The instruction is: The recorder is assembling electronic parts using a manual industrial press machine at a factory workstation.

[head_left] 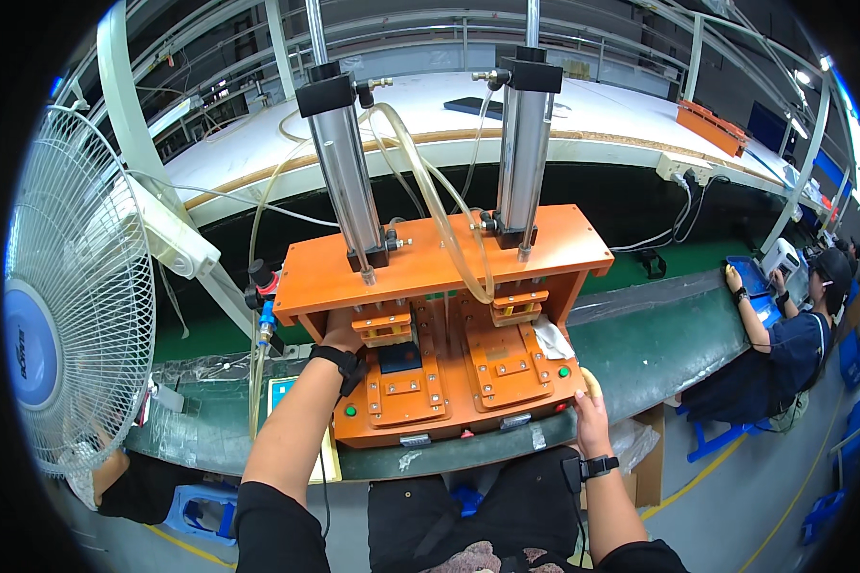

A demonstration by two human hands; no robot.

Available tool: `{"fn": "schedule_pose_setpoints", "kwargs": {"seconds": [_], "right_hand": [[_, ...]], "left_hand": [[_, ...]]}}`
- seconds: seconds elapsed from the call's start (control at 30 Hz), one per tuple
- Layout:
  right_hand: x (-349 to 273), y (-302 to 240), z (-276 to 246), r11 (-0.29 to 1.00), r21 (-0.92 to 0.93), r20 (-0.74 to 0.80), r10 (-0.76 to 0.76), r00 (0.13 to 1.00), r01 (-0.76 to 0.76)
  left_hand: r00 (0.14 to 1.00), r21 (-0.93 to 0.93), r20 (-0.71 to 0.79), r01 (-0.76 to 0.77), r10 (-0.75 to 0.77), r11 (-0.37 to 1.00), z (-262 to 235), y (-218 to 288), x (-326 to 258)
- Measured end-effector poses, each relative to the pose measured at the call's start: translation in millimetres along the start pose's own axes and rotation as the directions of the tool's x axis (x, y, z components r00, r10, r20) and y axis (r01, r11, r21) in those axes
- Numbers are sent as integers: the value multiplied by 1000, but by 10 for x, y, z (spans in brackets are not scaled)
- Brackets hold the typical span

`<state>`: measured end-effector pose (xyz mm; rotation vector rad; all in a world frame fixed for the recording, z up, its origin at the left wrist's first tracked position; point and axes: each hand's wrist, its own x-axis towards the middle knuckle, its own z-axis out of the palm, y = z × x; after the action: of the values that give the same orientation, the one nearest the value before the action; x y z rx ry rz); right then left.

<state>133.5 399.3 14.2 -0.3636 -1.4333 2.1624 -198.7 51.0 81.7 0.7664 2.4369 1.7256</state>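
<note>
An orange twin-station press [430, 250] with two upright silver cylinders stands on the bench in front of me. My left hand [342, 331] reaches in under its top plate on the left; the press hides the fingers. Close by, a dark blue flat piece [399, 357] lies in the left station, below the left press head [384, 327]. My right hand [591, 416] is at the press's front right corner, thumb and forefinger apart, with something yellowish over or along the forefinger. Near it, a crumpled white cloth [550, 338] rests on the right side of the press.
A large white fan [76, 286] stands close on the left. Air hoses [420, 172] loop between the cylinders. Behind runs a white shelf [602, 110]. Further right along the green bench [678, 329], a co-worker [784, 334] sits with a blue tray.
</note>
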Motion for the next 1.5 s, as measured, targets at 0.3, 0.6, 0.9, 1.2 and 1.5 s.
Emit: {"fn": "schedule_pose_setpoints", "kwargs": {"seconds": [0.3,0.6,0.9,1.2,1.5], "right_hand": [[42,-9,-24,1000,-28,-12,-2,1000,2],[40,-34,5,1000,-14,6,6,1000,-6],[52,-32,-43,999,-30,-4,12,1000,-12],[60,-34,-59,998,-61,-21,-4,1000,3],[347,-307,-248,989,-114,211,121,970,-98]], "left_hand": [[957,586,69,-267,281,765,52,253,-110],[957,859,214,-280,194,429,59,318,-96],[953,682,239,-29,-186,731,39,1026,-663],[974,496,68,-220,215,840,23,1102,-1429],[934,404,-306,-47,183,914,261,461,-2008]]}}
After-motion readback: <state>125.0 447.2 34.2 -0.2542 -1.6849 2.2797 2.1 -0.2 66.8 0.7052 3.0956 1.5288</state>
